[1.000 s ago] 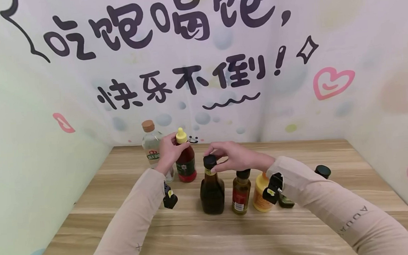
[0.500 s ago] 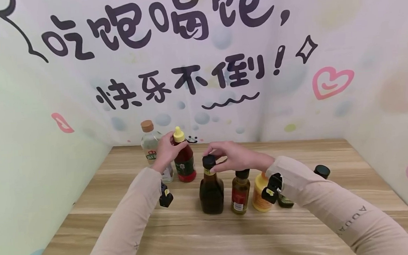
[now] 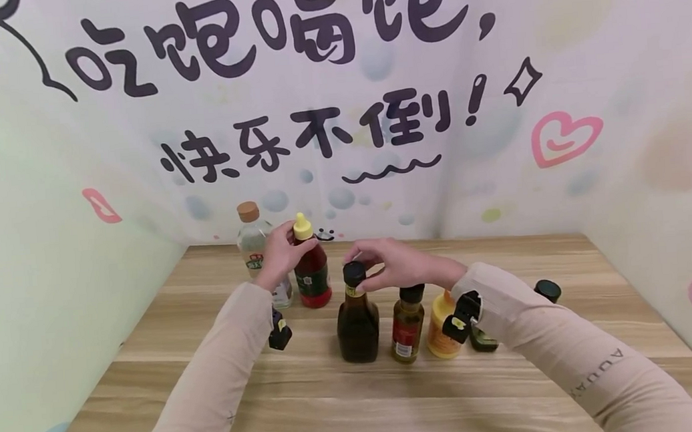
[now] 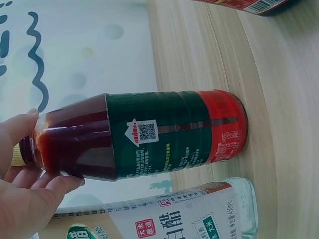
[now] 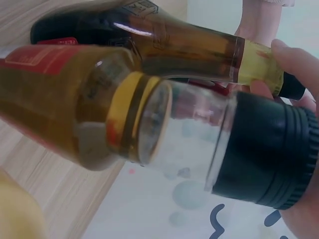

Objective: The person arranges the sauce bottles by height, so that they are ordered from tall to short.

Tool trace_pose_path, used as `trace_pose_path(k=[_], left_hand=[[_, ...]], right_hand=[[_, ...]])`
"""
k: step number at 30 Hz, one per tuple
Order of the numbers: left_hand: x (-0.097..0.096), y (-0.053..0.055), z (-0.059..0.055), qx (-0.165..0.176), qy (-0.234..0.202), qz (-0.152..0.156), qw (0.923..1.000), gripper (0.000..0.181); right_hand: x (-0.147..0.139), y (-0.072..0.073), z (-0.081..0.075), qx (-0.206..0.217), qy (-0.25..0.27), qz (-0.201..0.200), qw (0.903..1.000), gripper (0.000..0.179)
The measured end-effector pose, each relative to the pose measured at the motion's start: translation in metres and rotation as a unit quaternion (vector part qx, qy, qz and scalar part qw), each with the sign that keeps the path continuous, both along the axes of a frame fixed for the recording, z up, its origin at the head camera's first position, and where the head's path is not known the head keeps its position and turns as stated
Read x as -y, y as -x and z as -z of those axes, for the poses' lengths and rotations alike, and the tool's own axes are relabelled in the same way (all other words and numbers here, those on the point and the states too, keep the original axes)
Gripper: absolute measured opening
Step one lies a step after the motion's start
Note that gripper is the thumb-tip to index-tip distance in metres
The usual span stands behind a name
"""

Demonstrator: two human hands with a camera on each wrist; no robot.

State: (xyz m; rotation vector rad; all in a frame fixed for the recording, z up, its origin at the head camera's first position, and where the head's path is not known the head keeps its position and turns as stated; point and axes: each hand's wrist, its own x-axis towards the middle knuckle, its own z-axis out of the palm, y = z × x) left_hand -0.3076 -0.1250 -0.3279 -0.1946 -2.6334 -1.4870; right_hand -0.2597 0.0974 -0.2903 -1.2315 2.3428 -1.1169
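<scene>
At the back left, my left hand (image 3: 279, 253) grips a red sauce bottle (image 3: 313, 275) round its neck, just below the yellow nozzle cap. That bottle is upright on the table, its green label showing in the left wrist view. My right hand (image 3: 399, 263) holds a dark brown glass sauce bottle (image 3: 358, 329) by the neck under its black cap, thumb on the near side. The brown bottle also stands upright, nearer to me. In the right wrist view, a small glass bottle (image 5: 94, 114) with a black cap partly covers it.
A clear vinegar bottle (image 3: 253, 246) with a brown cap stands left of the red one. Right of the brown bottle are the small red-labelled bottle (image 3: 407, 329), a yellow bottle (image 3: 441, 326) and a dark-capped container (image 3: 547, 290), partly behind my right sleeve. A printed curtain hangs behind the table.
My left hand and the top of the red sauce bottle have shifted slightly left. The right hand keeps its hold on the brown bottle. The head view itself has moved a little.
</scene>
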Motion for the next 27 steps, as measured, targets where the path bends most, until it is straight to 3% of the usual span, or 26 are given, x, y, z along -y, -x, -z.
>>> trace_pose_path(k=[10,21,27], left_hand=[[0.0007,-0.0007,0.001,-0.008,0.004,0.003,1.0,0.042],[0.0015,-0.0007,0.0008,-0.008,0.01,0.009,0.9999,0.042],[0.001,-0.0014,0.0015,-0.011,0.013,0.008,0.9998,0.041]], right_hand=[[0.0023,0.0006,-0.0083,0.0,-0.024,-0.016,0.9996,0.041],[0.0083,-0.0004,-0.0069,-0.049,-0.05,-0.019,0.9973,0.036],[0.0096,-0.002,-0.0054,-0.057,-0.05,-0.016,0.997,0.033]])
